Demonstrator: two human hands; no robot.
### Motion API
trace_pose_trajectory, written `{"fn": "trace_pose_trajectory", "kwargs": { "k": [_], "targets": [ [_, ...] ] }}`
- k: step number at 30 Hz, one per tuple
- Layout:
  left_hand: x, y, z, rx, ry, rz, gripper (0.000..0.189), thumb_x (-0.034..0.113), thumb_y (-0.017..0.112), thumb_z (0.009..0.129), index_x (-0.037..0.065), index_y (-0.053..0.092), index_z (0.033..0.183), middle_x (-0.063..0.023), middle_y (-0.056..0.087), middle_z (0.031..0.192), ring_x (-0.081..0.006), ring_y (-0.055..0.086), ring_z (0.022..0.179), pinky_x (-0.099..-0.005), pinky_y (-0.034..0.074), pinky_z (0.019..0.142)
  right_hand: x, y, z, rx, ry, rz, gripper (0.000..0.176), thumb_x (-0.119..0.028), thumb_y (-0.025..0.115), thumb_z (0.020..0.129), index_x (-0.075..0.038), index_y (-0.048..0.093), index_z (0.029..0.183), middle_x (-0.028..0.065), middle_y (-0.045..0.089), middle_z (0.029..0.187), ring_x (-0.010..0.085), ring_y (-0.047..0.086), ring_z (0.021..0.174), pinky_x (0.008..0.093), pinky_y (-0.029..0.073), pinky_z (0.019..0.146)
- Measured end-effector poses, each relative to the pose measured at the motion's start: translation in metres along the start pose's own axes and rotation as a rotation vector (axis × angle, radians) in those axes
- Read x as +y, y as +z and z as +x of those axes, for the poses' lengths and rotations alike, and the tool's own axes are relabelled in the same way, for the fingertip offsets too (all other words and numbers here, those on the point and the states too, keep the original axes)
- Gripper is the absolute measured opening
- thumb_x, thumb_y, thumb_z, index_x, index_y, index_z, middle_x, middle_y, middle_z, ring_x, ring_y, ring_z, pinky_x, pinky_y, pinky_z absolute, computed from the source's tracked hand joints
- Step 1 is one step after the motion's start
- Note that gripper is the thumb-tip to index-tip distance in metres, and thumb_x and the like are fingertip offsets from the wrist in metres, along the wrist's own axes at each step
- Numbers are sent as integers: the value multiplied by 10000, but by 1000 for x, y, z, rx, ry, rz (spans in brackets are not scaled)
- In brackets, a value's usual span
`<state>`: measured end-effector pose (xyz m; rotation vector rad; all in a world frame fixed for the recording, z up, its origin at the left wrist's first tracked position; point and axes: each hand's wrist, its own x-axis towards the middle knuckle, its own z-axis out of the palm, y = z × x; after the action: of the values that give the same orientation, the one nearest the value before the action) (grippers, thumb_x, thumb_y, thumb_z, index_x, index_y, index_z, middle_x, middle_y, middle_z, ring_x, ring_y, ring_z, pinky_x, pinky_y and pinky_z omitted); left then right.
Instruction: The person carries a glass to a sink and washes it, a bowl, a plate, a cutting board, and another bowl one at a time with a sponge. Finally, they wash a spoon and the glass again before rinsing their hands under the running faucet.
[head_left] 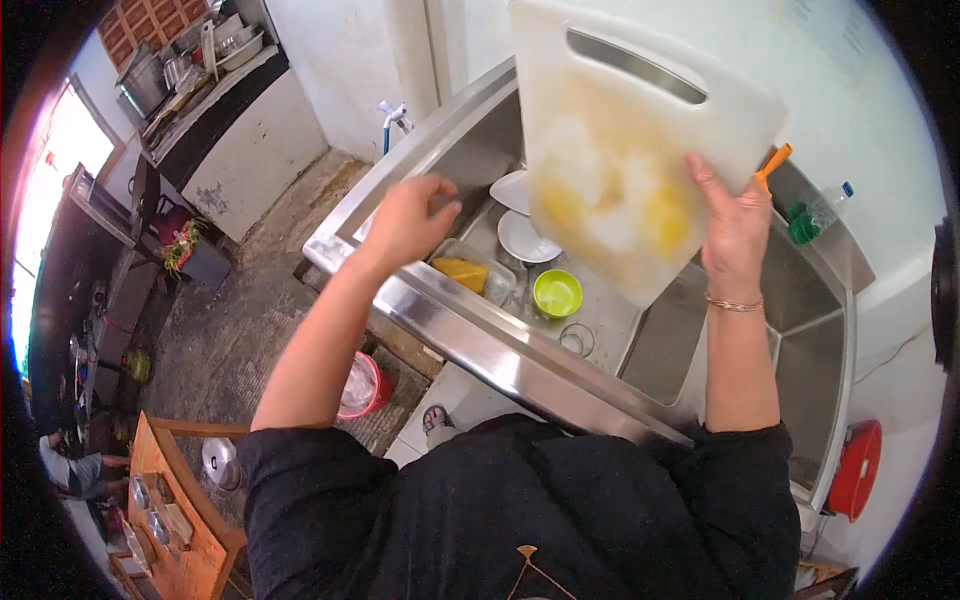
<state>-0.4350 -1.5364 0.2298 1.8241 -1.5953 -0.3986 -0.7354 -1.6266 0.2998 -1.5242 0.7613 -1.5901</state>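
My right hand (735, 225), with a bracelet at the wrist, grips the right edge of a white cutting board (600, 120) with its thumb over the front. The board is raised and tilted above the steel sink (500, 350), with yellow stains and whitish patches on its face. An orange handle (775, 162) sticks out beside that hand. My left hand (412, 220) hovers over the sink's left side, fingers loosely curled, thumb apart, holding nothing. Below lie white dishes (527, 240), a lime-green bowl (557, 293), a clear glass (577, 340) and a clear container (500, 285) with a yellow piece (460, 272).
Behind the sink's right part stands a green-and-clear bottle (805, 222). A tap (393, 115) rises at the left wall, and a red basin (855, 470) hangs at the right. On the floor are a red bucket (365, 388) and, farther left, a wooden table (195, 540). Another person (80, 475) sits at far left.
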Motion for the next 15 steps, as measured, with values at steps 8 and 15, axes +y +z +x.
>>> {"fn": "trace_pose_trajectory", "kwargs": {
  "k": [8,15],
  "targets": [
    [-49,30,-23,-32,150,132,220,187,594,804,-21,616,872,-202,596,894,-373,565,856,-415,449,774,-26,14,9,27,-54,54,265,-59,662,787,59,594,1014,78,637,959,137,591,859,270,458,790],
    [-40,31,-25,-58,145,177,233,195,616,791,-31,592,839,-212,587,855,-385,564,812,-435,453,722,-79,-3,-8,84,-279,-58,362,-115,661,781,81,538,1059,116,616,1001,186,580,885,304,449,810]
  ]
}}
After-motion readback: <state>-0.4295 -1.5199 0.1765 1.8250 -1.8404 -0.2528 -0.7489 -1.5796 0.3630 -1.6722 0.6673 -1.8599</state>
